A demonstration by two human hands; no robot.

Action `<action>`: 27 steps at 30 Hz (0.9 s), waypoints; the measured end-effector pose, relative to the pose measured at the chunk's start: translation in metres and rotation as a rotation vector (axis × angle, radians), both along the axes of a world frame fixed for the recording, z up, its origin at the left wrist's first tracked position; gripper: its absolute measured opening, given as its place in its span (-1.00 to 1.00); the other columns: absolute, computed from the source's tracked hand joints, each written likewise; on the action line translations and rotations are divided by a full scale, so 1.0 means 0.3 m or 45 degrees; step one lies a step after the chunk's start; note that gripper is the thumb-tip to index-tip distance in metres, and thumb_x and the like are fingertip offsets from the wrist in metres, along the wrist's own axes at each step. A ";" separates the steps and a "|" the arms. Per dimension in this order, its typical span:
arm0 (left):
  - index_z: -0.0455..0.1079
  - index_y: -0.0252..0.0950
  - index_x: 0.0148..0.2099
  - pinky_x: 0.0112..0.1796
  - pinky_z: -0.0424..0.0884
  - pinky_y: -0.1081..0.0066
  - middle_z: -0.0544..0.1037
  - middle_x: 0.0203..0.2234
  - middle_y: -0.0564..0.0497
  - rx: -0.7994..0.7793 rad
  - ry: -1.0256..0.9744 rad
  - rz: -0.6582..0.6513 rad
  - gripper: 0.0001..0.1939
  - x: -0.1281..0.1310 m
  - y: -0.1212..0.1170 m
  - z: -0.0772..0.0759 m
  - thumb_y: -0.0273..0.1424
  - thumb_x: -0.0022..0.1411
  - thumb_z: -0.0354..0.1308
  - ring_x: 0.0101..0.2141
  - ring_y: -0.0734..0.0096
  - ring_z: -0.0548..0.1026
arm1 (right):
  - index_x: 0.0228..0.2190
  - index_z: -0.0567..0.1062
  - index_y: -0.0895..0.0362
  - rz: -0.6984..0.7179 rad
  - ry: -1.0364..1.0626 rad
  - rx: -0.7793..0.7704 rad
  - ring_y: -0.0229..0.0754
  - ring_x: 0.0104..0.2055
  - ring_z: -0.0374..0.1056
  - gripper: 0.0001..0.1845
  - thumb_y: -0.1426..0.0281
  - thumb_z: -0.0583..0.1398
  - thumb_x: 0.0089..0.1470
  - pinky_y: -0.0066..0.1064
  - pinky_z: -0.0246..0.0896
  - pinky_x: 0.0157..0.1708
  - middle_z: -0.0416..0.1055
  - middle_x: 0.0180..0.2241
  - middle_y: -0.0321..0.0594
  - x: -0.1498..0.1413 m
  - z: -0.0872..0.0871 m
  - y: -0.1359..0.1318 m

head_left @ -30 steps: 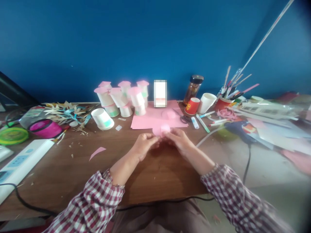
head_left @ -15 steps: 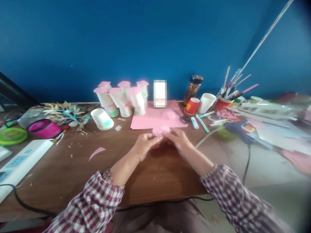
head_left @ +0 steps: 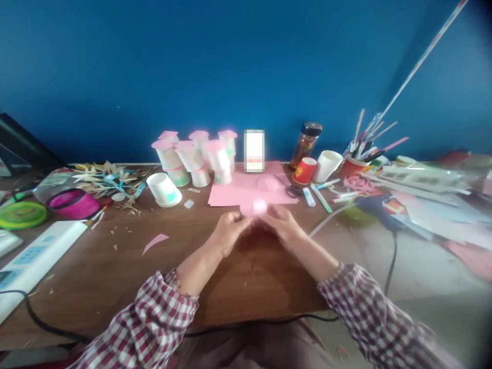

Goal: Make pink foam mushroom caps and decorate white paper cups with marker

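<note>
Running along the foot of a blue wall (head_left: 246,72), the brown wooden counter (head_left: 126,277) carries a spread of craft things. Reckoned from the hands, pink sheets (head_left: 230,192) lie flat at twelve o'clock. Paper cups with pink tops (head_left: 188,154) stand stacked at ten, and a white cup (head_left: 163,188) sits near them, between nine and ten. A red cup (head_left: 305,171) and scissors (head_left: 294,191) are at two, and a dark-lidded jar (head_left: 307,143) is between one and two. A power strip (head_left: 34,256) slants near nine.

The left hand (head_left: 230,229) and right hand (head_left: 282,223) meet close together just short of the sheets, fingers curled and thumbs inward, both pinching a small pink paper piece (head_left: 248,207) between them. Glare whitens its right side, so its exact shape is unclear.
</note>
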State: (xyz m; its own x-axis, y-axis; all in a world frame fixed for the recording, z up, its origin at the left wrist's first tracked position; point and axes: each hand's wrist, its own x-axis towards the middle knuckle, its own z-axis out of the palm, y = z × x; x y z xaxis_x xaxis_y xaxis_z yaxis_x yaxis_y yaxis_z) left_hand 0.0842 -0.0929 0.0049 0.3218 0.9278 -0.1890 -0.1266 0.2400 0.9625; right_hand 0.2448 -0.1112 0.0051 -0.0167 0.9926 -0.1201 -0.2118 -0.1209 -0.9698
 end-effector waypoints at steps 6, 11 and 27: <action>0.45 -0.34 -0.16 -0.28 0.37 0.38 0.54 -0.27 -0.07 -0.032 -0.141 -0.084 -0.63 -0.001 -0.005 0.018 -0.29 -0.03 0.32 -0.26 0.33 0.48 | -0.28 0.39 0.13 -0.066 0.052 0.071 -0.27 -0.45 0.34 -0.54 0.28 0.38 -0.26 -0.48 0.19 -0.48 0.44 -0.47 -0.32 -0.008 0.000 -0.005; 0.38 -0.36 -0.08 -0.17 0.37 0.32 0.55 -0.27 -0.07 -0.033 -0.389 0.072 -0.52 0.005 0.005 0.018 -0.43 -0.11 0.37 -0.28 0.36 0.50 | -0.28 0.39 0.10 -0.126 -0.129 0.144 -0.28 -0.49 0.31 -0.53 0.29 0.38 -0.27 -0.46 0.18 -0.47 0.42 -0.52 -0.36 -0.026 0.006 -0.016; 0.28 -0.30 0.07 -0.03 0.32 0.17 0.50 -0.11 -0.13 0.035 -0.265 0.091 -0.36 0.003 0.011 -0.006 -0.42 -0.09 0.37 -0.09 0.22 0.45 | -0.29 0.37 0.10 -0.082 0.073 0.135 -0.32 -0.50 0.26 -0.58 0.31 0.37 -0.23 -0.49 0.12 -0.50 0.37 -0.52 -0.39 -0.035 0.016 -0.024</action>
State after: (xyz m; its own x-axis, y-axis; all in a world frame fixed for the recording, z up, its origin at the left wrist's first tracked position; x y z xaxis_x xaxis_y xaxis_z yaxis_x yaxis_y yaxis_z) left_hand 0.0852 -0.0896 0.0030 0.2843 0.9536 -0.0993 -0.3393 0.1970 0.9198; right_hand 0.2341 -0.1183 0.0099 0.0438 0.9989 -0.0148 -0.2716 -0.0024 -0.9624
